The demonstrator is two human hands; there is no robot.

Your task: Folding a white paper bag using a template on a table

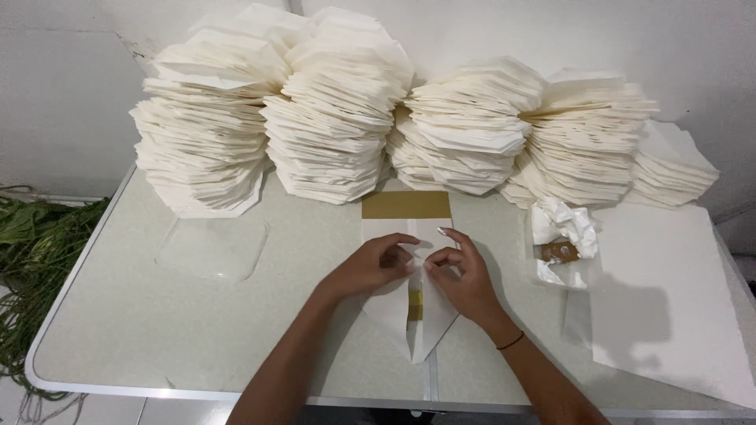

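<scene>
1. Work piece: one white paper sheet with a gold band [406, 236] lies on the counter [157, 330], just in front of the middle of the row of folded stacks. Its near end already tapers to a point, with both side flaps turned in over a gold centre strip.
2. Left hand [370, 266]: rests on the sheet's left flap, fingers curled together and pinching the paper at the centre line.
3. Right hand [465, 275]: rests on the right flap, thumb and fingers closed on the same fold, index finger raised. The two hands touch.
4. Progress, as judged: this piece is partly folded; the far end with the gold band is still flat and unfolded.
5. Finished pieces: four tall folded stacks [339, 118] stand along the wall, plus one low stack at the right end of the row. Single pieces are too many to count.
6. Unfolded stock: flat white sheets [669, 299] lie right of the work piece; their number cannot be told.
7. Other: one crumpled wrapper [563, 236] lies between the work piece and the flat sheets.
</scene>
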